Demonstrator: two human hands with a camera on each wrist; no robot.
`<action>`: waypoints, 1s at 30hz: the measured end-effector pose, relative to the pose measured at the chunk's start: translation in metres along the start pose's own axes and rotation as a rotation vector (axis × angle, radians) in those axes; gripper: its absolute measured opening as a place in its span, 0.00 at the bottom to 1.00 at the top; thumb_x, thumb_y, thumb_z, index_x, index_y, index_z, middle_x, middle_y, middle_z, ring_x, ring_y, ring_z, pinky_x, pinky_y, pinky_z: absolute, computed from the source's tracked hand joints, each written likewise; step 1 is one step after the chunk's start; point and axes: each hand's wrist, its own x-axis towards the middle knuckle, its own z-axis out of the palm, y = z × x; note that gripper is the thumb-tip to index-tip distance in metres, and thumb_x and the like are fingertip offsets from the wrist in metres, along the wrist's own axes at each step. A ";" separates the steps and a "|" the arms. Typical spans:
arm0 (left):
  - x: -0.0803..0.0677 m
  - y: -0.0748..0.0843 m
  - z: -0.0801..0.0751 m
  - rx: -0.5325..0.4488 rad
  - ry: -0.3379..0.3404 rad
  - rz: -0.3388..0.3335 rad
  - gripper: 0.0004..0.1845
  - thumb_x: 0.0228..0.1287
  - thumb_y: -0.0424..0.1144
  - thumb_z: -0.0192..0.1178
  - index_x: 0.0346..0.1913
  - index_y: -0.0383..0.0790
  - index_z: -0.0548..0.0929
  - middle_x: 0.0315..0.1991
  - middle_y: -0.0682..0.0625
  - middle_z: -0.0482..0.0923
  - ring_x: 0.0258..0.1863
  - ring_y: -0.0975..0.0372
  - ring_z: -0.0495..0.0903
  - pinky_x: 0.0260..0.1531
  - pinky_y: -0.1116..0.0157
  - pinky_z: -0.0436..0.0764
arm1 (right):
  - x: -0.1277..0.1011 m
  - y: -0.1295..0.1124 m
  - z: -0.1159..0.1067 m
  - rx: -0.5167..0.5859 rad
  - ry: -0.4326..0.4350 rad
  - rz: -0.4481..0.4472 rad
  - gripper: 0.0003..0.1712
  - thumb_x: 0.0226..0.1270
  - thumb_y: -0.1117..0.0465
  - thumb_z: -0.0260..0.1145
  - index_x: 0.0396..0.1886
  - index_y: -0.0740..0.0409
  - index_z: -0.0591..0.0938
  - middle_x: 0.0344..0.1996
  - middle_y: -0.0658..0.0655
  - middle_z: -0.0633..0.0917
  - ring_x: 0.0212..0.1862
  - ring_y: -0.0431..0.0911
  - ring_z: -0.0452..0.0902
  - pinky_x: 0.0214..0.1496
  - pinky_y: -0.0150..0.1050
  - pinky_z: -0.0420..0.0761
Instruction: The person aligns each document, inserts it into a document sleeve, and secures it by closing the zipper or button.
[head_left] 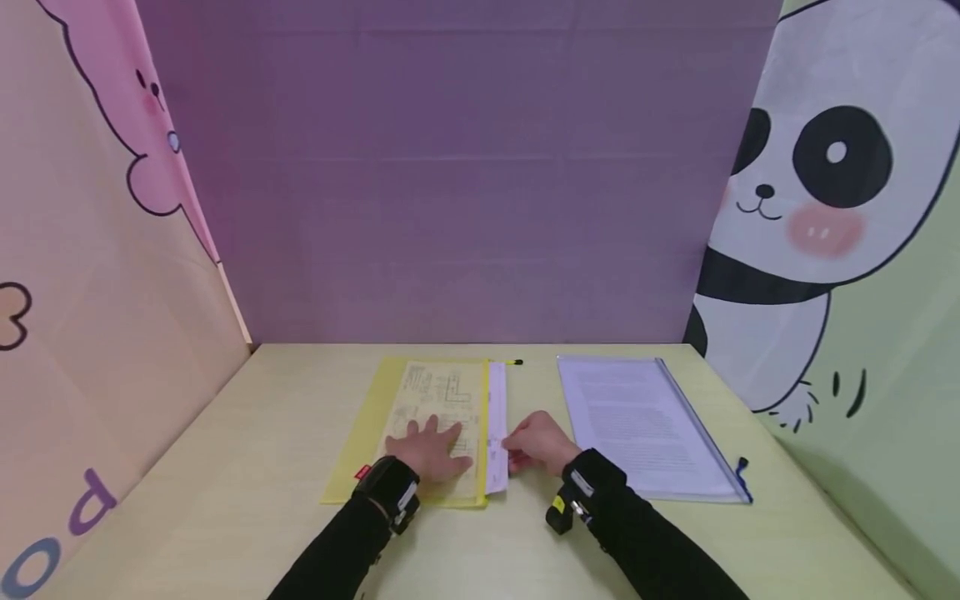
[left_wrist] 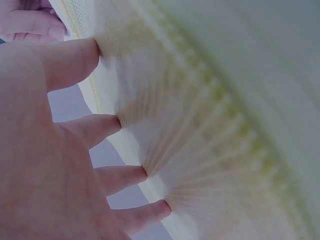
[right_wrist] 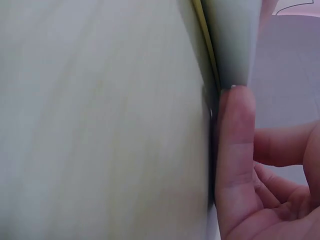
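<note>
On the desk [head_left: 247, 467], near its front edge and a little left of the middle, lies a yellow folder [head_left: 375, 417] with a printed sheet inside it. The left hand [head_left: 433, 450] lies flat on the front part of this folder, with the fingers straight and spread, pressing it down; it grips nothing. In the left wrist view the spread fingers [left_wrist: 75, 60] touch the pale surface of the folder.

Some white paper [head_left: 497, 433] sticks out from the right side of the folder, along the zip edge. The right hand [head_left: 538, 446] is just beside this edge, toward the front of the desk. Its fingertips are at the paper, and in the right wrist view the thumb [right_wrist: 235, 150] lies along the edge of the paper while the other fingers are curled behind. It seems to pinch the paper, but the contact of the other fingers is not visible.

A small yellow zip pull [head_left: 513, 362] lies at the back end of the folder. To the right side of the desk, well apart from the hands, lies a clear folder [head_left: 645, 425] with printed pages, and a blue pull at its front corner.
</note>
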 end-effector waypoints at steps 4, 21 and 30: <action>0.000 0.001 0.000 -0.003 0.001 0.004 0.37 0.68 0.67 0.54 0.77 0.58 0.68 0.78 0.42 0.59 0.75 0.40 0.57 0.63 0.28 0.60 | 0.000 -0.001 0.002 -0.019 0.014 -0.007 0.02 0.63 0.76 0.66 0.34 0.75 0.82 0.22 0.61 0.85 0.19 0.43 0.80 0.26 0.37 0.86; 0.003 0.000 0.000 0.001 -0.005 -0.002 0.37 0.69 0.67 0.55 0.76 0.58 0.68 0.77 0.42 0.60 0.74 0.40 0.59 0.63 0.27 0.58 | 0.004 -0.010 0.017 -0.192 0.017 -0.043 0.02 0.66 0.73 0.66 0.35 0.72 0.82 0.21 0.58 0.84 0.19 0.41 0.79 0.25 0.34 0.84; 0.002 0.000 0.001 0.007 0.005 0.013 0.36 0.69 0.66 0.55 0.76 0.58 0.69 0.77 0.42 0.61 0.73 0.41 0.60 0.62 0.27 0.60 | 0.004 -0.011 0.026 -0.158 0.005 -0.090 0.03 0.66 0.76 0.64 0.33 0.73 0.82 0.17 0.55 0.81 0.17 0.39 0.77 0.23 0.33 0.83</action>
